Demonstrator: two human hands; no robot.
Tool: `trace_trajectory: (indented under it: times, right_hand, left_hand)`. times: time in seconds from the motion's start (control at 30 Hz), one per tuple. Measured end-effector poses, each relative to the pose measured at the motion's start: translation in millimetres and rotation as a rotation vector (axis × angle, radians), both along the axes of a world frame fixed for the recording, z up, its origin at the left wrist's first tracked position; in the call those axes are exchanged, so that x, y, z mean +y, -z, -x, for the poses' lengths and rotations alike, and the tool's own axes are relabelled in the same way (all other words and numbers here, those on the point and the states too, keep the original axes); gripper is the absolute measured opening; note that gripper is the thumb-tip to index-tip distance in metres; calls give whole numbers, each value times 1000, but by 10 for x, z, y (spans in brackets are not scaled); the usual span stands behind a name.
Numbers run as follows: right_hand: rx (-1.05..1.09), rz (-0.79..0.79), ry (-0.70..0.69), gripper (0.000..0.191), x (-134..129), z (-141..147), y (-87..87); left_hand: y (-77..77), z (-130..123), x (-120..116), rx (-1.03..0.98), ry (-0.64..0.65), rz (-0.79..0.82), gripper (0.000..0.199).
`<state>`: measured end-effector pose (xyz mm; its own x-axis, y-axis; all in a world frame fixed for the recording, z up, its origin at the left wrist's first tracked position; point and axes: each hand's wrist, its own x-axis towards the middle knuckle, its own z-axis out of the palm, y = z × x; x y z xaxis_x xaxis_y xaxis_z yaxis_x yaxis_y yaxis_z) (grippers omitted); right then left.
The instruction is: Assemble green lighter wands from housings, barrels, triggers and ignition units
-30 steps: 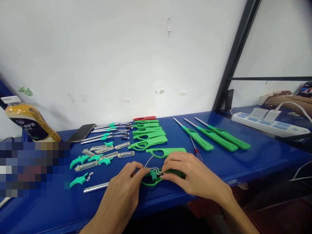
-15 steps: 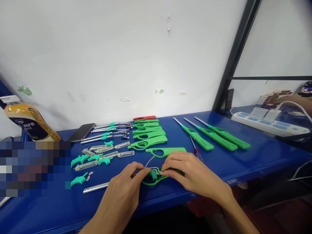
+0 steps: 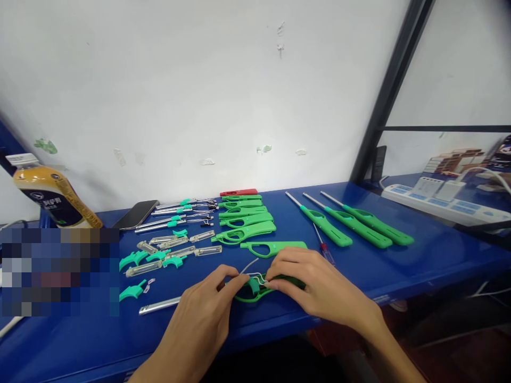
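Note:
Near the table's front edge lies an open green lighter shell (image 3: 248,299) with a teal trigger (image 3: 254,285) in it. Its metal tube (image 3: 160,305) sticks out to the left, beneath my left hand (image 3: 211,303). The fingers of my left hand pinch at the shell's front end, by a thin white wire (image 3: 249,265). My right hand (image 3: 319,282) covers the shell's rear part, thumb and fingertips pinched on white wires (image 3: 260,279) over the opening. Just behind my hands is another green shell half (image 3: 275,247).
Green shells (image 3: 243,232), metal tubes with wires (image 3: 159,226), clear fuel tanks (image 3: 143,268) and teal triggers (image 3: 132,291) lie behind and left. Assembled lighters (image 3: 327,229) and a screwdriver (image 3: 326,252) are right. A phone (image 3: 136,215) and bottle (image 3: 56,194) stand back left.
The view has shifted slightly, so the table items appear a little further right. The thin white wire's free end now points further right above the shell. Both hands keep nearly the same pose.

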<state>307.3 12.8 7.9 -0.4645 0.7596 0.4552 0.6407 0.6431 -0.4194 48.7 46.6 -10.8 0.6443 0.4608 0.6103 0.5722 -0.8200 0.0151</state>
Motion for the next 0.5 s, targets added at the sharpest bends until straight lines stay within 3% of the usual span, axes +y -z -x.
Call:
trace_trajectory:
  times: [0.5]
  right_hand:
    - [-47,-61,5,20,26,0,29]
  left_hand:
    - [4,-4,4,4,-5,23,49]
